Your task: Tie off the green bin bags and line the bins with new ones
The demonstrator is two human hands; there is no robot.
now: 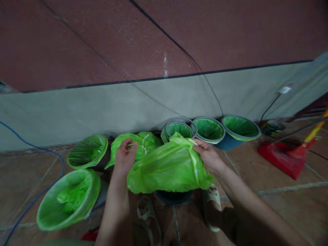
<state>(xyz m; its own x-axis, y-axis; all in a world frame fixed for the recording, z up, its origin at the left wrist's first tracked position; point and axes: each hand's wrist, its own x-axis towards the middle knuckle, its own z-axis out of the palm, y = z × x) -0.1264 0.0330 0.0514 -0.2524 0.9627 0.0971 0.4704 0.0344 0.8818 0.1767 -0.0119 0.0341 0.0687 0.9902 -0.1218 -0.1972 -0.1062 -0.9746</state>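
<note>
My right hand (206, 153) is closed on the gathered, pale-edged top of a bright green plastic bag (164, 171). The bag hangs full and tilted sideways in front of me, with a white strip down its right part. My left hand (125, 153) is raised by the bag's left end, fingers curled and the thumb apart from them. Behind it lies another green bag (151, 141), tied with white string. Below the held bag, the dark rim of a bucket (174, 198) shows between my slippered feet; most of it is hidden.
Green-lined bins stand at left, one in front (41, 213) and one behind (74, 153). Along the wall are more lined bins (224, 135), with a loose grey ring (196, 128) over one. At right are a red dustpan (279, 159) and broom. A blue cable (63, 164) crosses the floor.
</note>
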